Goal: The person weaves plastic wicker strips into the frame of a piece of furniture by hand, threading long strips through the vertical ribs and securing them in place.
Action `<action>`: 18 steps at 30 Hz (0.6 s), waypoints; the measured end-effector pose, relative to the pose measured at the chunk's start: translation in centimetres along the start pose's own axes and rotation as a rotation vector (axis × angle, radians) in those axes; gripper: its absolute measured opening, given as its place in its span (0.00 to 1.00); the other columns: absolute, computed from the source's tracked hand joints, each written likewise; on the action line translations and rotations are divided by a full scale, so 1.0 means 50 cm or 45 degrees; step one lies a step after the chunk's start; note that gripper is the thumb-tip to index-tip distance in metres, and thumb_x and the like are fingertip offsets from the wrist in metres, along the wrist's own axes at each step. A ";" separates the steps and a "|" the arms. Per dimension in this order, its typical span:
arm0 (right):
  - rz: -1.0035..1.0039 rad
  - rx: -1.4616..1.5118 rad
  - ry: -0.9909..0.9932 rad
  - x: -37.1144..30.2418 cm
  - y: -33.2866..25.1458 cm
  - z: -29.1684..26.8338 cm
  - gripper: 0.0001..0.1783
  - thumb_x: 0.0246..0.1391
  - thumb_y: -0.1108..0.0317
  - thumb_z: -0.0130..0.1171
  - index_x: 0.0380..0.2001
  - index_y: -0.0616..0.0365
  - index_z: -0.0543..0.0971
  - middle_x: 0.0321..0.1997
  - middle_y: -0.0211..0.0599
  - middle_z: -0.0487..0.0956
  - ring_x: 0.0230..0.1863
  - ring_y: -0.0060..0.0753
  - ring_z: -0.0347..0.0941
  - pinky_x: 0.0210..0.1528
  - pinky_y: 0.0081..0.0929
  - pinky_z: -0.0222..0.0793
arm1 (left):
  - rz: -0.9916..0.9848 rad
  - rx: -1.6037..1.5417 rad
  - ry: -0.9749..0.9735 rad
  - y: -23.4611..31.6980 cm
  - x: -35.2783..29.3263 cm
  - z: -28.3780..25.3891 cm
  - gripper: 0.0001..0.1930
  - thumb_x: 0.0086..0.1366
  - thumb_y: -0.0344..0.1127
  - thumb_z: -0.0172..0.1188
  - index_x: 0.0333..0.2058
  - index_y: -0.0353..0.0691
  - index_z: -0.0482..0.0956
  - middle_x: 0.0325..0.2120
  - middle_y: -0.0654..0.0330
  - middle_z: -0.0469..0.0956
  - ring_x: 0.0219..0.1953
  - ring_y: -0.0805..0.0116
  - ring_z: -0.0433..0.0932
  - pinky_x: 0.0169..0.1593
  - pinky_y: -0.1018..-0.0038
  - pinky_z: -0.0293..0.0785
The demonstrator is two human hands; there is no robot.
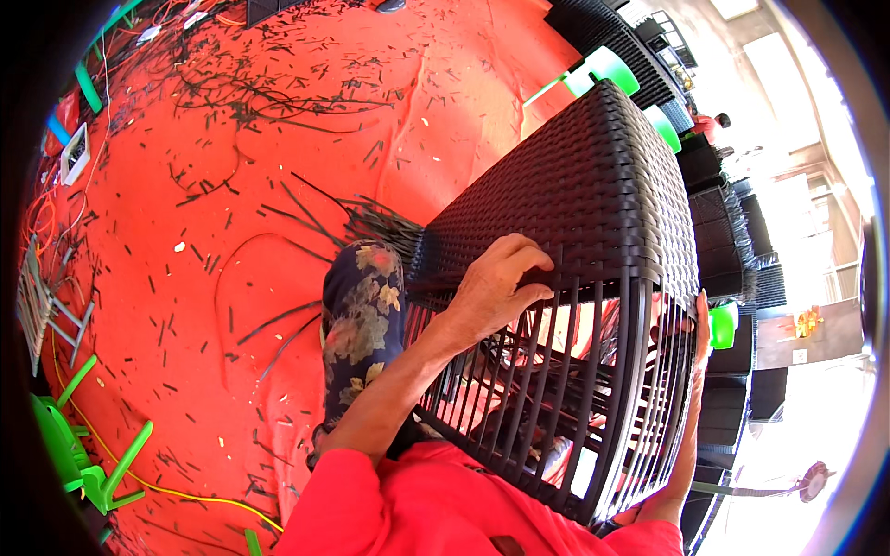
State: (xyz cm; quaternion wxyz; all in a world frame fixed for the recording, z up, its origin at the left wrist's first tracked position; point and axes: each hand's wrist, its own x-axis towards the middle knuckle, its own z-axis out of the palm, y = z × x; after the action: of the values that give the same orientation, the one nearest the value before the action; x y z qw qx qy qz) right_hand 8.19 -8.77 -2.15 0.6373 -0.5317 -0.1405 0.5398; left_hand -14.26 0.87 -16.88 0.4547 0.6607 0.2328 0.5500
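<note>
A large dark brown woven basket-like frame [556, 171] leans across my lap. Its upper part is closely woven; the lower part shows bare dark uprights [556, 371] with gaps between them. My left hand [501, 283] is at the lower edge of the weave, fingers curled and thumb bent toward them. Whatever its fingertips pinch there is too small to make out. Along the frame's far right side lies my right hand [702, 324], its visible fingers stretched out against the uprights. The rest of that hand is hidden behind the corner.
Loose dark strips [380, 222] lie beside the frame, and cut scraps litter the red floor covering [306, 185]. Green plastic stools [603, 69] stand beyond; a green chair [79, 454] is at lower left. Stacked dark woven pieces [723, 232] line the right, near a fan [813, 482].
</note>
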 end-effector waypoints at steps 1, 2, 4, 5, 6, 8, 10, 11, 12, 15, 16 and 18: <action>-0.046 -0.010 0.042 0.011 0.004 -0.005 0.28 0.53 0.46 0.45 0.32 0.66 0.74 0.08 0.20 0.66 0.09 0.15 0.62 0.13 0.13 0.62 | 0.124 0.093 0.036 -0.011 0.002 0.000 0.16 0.46 0.28 0.64 0.37 0.38 0.74 0.35 0.62 0.71 0.37 0.75 0.70 0.34 0.81 0.66; -0.109 -0.100 0.136 0.001 0.005 0.004 0.28 0.54 0.46 0.45 0.32 0.65 0.75 0.08 0.20 0.66 0.09 0.15 0.62 0.13 0.13 0.62 | 0.028 -0.051 -0.027 -0.013 0.005 0.001 0.15 0.47 0.27 0.64 0.36 0.38 0.74 0.35 0.62 0.71 0.37 0.75 0.70 0.34 0.81 0.66; -0.094 -0.167 0.082 -0.008 -0.008 -0.008 0.26 0.53 0.45 0.45 0.25 0.61 0.73 0.10 0.25 0.68 0.11 0.20 0.65 0.16 0.18 0.66 | -0.165 -0.333 -0.153 -0.021 0.006 -0.011 0.14 0.48 0.27 0.63 0.36 0.38 0.74 0.36 0.62 0.71 0.38 0.76 0.70 0.35 0.82 0.66; -0.009 -0.137 -0.085 -0.004 -0.023 -0.037 0.26 0.52 0.44 0.45 0.19 0.57 0.72 0.11 0.28 0.70 0.14 0.24 0.69 0.19 0.23 0.70 | -0.196 -0.509 -0.098 -0.048 -0.004 -0.020 0.15 0.48 0.26 0.62 0.37 0.37 0.74 0.37 0.63 0.71 0.38 0.76 0.70 0.35 0.82 0.66; 0.086 -0.105 -0.242 0.004 -0.029 -0.052 0.27 0.52 0.43 0.45 0.12 0.53 0.70 0.12 0.32 0.72 0.16 0.29 0.73 0.22 0.29 0.74 | -0.215 -0.344 -0.059 -0.048 -0.007 -0.045 0.15 0.47 0.26 0.62 0.37 0.37 0.74 0.36 0.63 0.71 0.38 0.76 0.70 0.34 0.81 0.67; 0.081 -0.014 -0.147 0.020 -0.033 -0.072 0.27 0.52 0.44 0.45 0.09 0.50 0.67 0.11 0.28 0.70 0.13 0.23 0.69 0.20 0.24 0.72 | -0.362 -0.156 -0.163 -0.064 -0.024 -0.063 0.17 0.46 0.28 0.63 0.38 0.38 0.74 0.36 0.62 0.71 0.38 0.74 0.70 0.34 0.80 0.67; 0.023 -0.083 -0.030 0.029 -0.037 -0.092 0.27 0.52 0.44 0.45 0.08 0.48 0.66 0.08 0.25 0.68 0.11 0.21 0.67 0.17 0.23 0.70 | -0.401 -0.108 -0.244 -0.059 -0.033 -0.053 0.20 0.45 0.29 0.64 0.40 0.39 0.73 0.36 0.62 0.70 0.38 0.71 0.70 0.34 0.79 0.68; -0.020 -0.190 0.009 0.032 -0.040 -0.093 0.27 0.52 0.44 0.46 0.08 0.48 0.66 0.07 0.24 0.67 0.09 0.20 0.65 0.16 0.23 0.69 | -0.352 -0.066 -0.245 -0.064 -0.037 -0.040 0.21 0.44 0.30 0.65 0.40 0.40 0.72 0.36 0.61 0.69 0.37 0.68 0.71 0.33 0.77 0.69; 0.016 -0.168 -0.006 0.034 -0.041 -0.094 0.27 0.52 0.43 0.46 0.08 0.48 0.66 0.07 0.24 0.67 0.09 0.20 0.65 0.16 0.23 0.69 | -0.317 -0.059 -0.221 -0.064 -0.041 -0.027 0.21 0.45 0.30 0.64 0.40 0.39 0.72 0.35 0.60 0.69 0.36 0.66 0.71 0.33 0.74 0.70; 0.107 -0.128 -0.041 0.030 -0.039 -0.080 0.27 0.52 0.43 0.46 0.07 0.47 0.66 0.07 0.23 0.66 0.09 0.20 0.64 0.16 0.21 0.68 | -0.181 0.060 -0.099 -0.064 -0.042 -0.009 0.19 0.46 0.29 0.63 0.40 0.38 0.72 0.34 0.59 0.71 0.36 0.66 0.72 0.34 0.75 0.72; 0.135 -0.121 -0.054 0.028 -0.040 -0.072 0.27 0.52 0.43 0.46 0.07 0.47 0.65 0.07 0.23 0.66 0.09 0.20 0.64 0.15 0.20 0.67 | -0.079 0.154 -0.052 -0.065 -0.042 -0.008 0.18 0.47 0.29 0.63 0.40 0.38 0.73 0.33 0.59 0.71 0.36 0.66 0.73 0.34 0.75 0.72; 0.109 -0.108 -0.075 0.028 -0.039 -0.078 0.27 0.52 0.44 0.46 0.06 0.47 0.65 0.07 0.23 0.66 0.09 0.20 0.65 0.15 0.20 0.67 | -0.046 0.177 -0.044 -0.075 -0.040 -0.008 0.17 0.47 0.29 0.62 0.39 0.37 0.73 0.33 0.58 0.72 0.35 0.66 0.73 0.35 0.75 0.72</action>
State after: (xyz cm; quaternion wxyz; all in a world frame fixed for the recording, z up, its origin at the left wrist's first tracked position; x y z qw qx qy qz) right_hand 12.73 -9.34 -2.62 0.5861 -0.5475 -0.1591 0.5757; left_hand -14.48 1.17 -21.15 0.4215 0.6959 0.2746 0.5126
